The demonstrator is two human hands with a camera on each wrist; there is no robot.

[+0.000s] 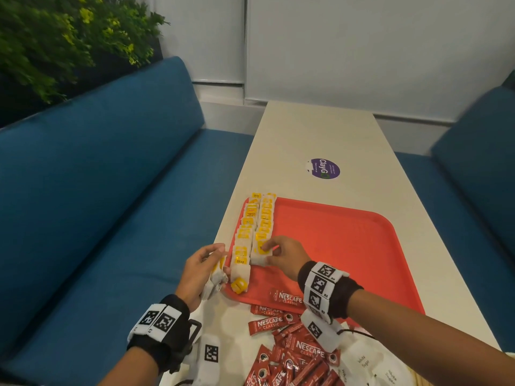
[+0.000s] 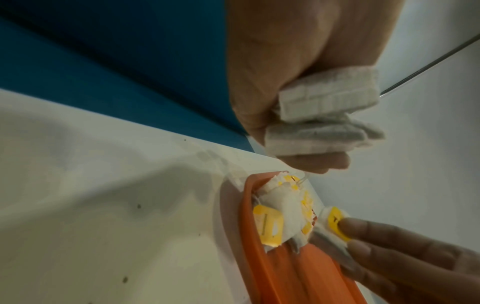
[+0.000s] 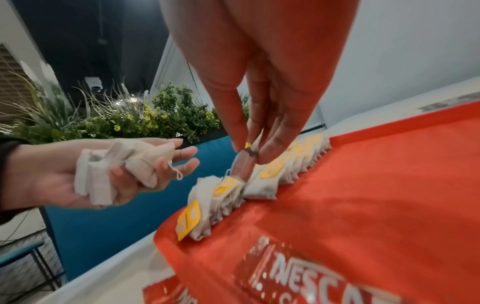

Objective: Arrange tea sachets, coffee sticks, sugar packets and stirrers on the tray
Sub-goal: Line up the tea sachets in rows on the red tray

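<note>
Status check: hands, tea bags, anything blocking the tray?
Left hand grips spare tea bags. Right hand pinches one bag at the second row's near end. Coffee sticks overlap the tray's near edge.

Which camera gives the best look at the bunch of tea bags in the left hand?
The left wrist view: the tea bags fill the frame close up, gripped in the left hand. The right wrist view shows the same bunch from the palm side, smaller. The head view shows only their edges behind the fingers.
</note>
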